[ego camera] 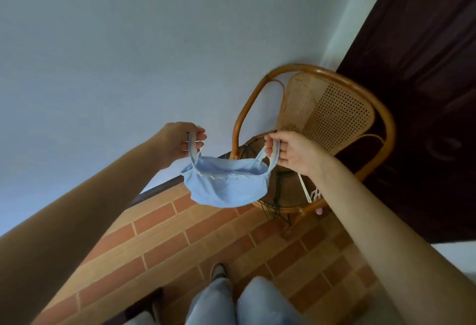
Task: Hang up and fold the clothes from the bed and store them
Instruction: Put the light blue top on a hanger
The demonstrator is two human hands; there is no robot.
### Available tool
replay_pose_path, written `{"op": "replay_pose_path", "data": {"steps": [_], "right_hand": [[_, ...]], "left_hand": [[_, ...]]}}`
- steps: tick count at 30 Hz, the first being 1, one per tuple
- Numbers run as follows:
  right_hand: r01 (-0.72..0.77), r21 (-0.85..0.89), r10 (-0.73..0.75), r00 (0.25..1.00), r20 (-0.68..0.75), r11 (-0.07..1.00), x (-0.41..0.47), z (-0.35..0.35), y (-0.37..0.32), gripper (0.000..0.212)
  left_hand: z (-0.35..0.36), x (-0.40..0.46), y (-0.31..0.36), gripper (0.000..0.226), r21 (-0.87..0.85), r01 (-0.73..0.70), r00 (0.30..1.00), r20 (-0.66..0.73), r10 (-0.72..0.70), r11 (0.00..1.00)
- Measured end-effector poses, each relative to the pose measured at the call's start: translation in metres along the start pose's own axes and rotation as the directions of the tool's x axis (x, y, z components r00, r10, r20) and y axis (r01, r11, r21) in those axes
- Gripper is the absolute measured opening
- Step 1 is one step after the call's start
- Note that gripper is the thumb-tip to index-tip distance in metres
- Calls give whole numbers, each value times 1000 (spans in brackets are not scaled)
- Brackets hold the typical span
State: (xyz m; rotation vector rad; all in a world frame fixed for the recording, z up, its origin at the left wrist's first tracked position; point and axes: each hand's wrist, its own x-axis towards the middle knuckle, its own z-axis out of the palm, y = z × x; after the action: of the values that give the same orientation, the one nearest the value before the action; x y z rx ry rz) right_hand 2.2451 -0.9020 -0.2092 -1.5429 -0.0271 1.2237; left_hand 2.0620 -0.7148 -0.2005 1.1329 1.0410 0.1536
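Above tiled floor, 2 hands (pixel 180 141) (pixel 288 150) pinching blue top (pixel 226 185) straps

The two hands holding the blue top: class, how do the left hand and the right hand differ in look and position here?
The left hand sits slightly higher and looks shaded, while the right hand sits lower and is brightly lit. The left hand has the pale wall behind it; the right hand is in front of the rattan chair. Both pinch one strap of the blue top, which hangs between them.
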Motion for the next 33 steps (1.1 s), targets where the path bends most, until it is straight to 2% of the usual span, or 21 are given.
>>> {"op": "replay_pose_path", "data": {"steps": [11,15,18,22,26,31,33], "right_hand": [[-241,64,246,965,-89,969,99,2,96,19],[-335,26,336,932,-139,942,138,-11,145,18],[-368,-70,346,913,-216,927,167,-21,177,15],[-414,-156,354,883,-310,897,205,-37,203,22],[-413,-110,359,874,-328,904,249,-65,233,25],[-413,-59,365,856,-367,909,296,-96,267,23],[-412,-58,364,856,-366,909,312,-106,277,26]], "left_hand": [[12,108,-80,16,98,204,979,-24,-202,974],[31,142,-114,22,179,276,961,-50,-272,944],[43,171,-140,24,252,315,949,-63,-309,915],[59,215,-171,20,295,329,944,-79,-321,897],[78,253,-195,14,332,320,946,-71,-315,887],[91,290,-222,28,350,321,945,-55,-322,880],[93,304,-233,22,351,318,947,-72,-313,881]]}}
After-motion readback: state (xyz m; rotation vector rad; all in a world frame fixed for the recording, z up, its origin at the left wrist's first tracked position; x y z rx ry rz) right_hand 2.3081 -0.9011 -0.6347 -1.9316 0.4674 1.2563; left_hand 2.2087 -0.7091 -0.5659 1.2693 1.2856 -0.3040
